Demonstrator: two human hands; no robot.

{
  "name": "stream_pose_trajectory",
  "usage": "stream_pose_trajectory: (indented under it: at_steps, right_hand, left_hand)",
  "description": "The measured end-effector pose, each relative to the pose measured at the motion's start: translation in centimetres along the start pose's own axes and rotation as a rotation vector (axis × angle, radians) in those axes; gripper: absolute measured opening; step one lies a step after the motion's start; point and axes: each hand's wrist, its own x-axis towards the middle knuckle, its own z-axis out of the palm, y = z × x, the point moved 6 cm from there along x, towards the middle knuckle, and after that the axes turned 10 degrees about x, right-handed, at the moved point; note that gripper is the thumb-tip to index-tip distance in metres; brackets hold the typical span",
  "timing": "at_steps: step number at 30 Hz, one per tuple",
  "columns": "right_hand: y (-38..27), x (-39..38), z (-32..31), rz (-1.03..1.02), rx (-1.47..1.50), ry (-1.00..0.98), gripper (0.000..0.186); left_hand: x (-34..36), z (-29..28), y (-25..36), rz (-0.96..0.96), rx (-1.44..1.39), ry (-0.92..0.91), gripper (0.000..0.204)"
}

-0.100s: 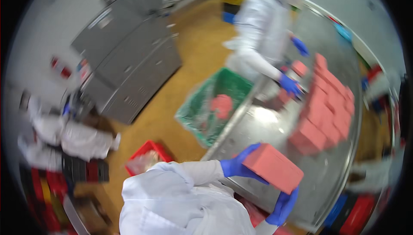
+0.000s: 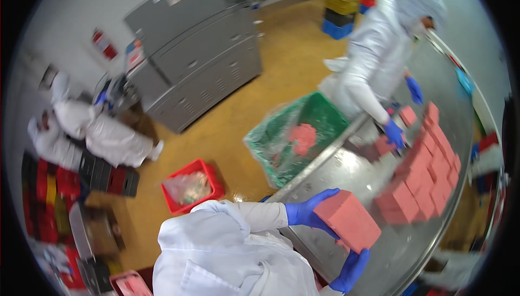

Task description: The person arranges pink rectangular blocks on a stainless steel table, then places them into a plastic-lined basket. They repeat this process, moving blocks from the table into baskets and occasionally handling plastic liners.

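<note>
Between my two blue-gloved hands is a pink block of processed meat, held tilted above the metal table. My left hand wraps round its left side, fingers reaching underneath. From below, my right hand grips the lower right end. A stack of similar pink blocks stands on the table to the right of my hands. Across the table, a co-worker's gloved hand is over smaller pink pieces beside that stack.
A green bin lined with clear plastic, with pink meat in it, stands against the table's left edge. On the yellow floor is a red crate holding a plastic bag. A large grey machine stands farther left; two people work beyond it.
My view has swung left, so the surroundings appear shifted right and down. The block has turned in my hands, its end face now more toward me. Both hands keep their grip.
</note>
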Motion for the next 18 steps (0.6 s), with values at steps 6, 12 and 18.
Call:
stream_pose_trajectory:
  at_steps: [6,12,18]
  right_hand:
    - [3.1,2.5,3.3,0.217,0.198,-0.122,0.055]
    - [2.5,6.6,6.9,-0.003,-0.312,-0.087,0.048]
    - [4.1,6.5,4.5,0.118,-0.204,0.221,0.045]
  left_hand:
    - [-6.0,-3.0,1.8,0.546,0.948,0.399,0.093]
    - [-5.7,-2.7,4.7,0.718,1.194,0.541,0.076]
    - [-1.7,2.2,8.0,0.716,1.903,0.303,0.045]
